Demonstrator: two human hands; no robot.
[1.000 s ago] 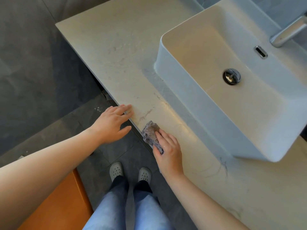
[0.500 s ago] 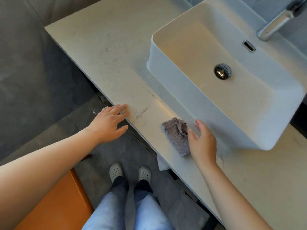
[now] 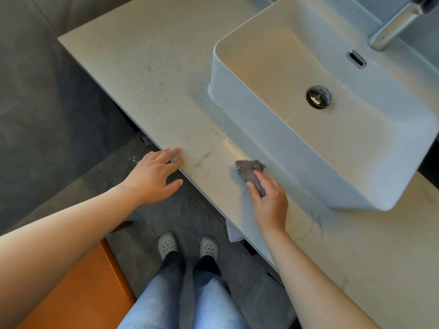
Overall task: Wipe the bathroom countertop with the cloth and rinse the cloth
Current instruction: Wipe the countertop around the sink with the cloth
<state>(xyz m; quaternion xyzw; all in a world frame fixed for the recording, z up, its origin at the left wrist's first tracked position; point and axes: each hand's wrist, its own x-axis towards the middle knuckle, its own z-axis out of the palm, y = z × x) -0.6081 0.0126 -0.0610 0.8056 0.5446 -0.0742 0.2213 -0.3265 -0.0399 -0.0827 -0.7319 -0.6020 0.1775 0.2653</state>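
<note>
A small grey cloth [image 3: 248, 170] lies bunched on the pale marble countertop [image 3: 147, 74], in front of the white vessel sink [image 3: 273, 129]. My right hand [image 3: 268, 205] holds the cloth's near end, fingers curled round it, and keeps it down on the surface. My left hand [image 3: 152, 179] rests flat and open on the countertop's front edge, left of the cloth, with its thumb hanging off the edge. A faint wet sheen shows on the stone near the cloth.
A chrome faucet [image 3: 394, 24] reaches over the sink's far side, above the drain [image 3: 319, 96]. Dark floor tiles lie to the left and below. An orange object [image 3: 78, 293] stands at lower left. Something white [image 3: 234, 233] hangs under the counter edge near my feet.
My right hand moved the cloth right, from the counter's front edge toward the sink base, and the cloth is now more bunched. My left hand stayed on the edge.
</note>
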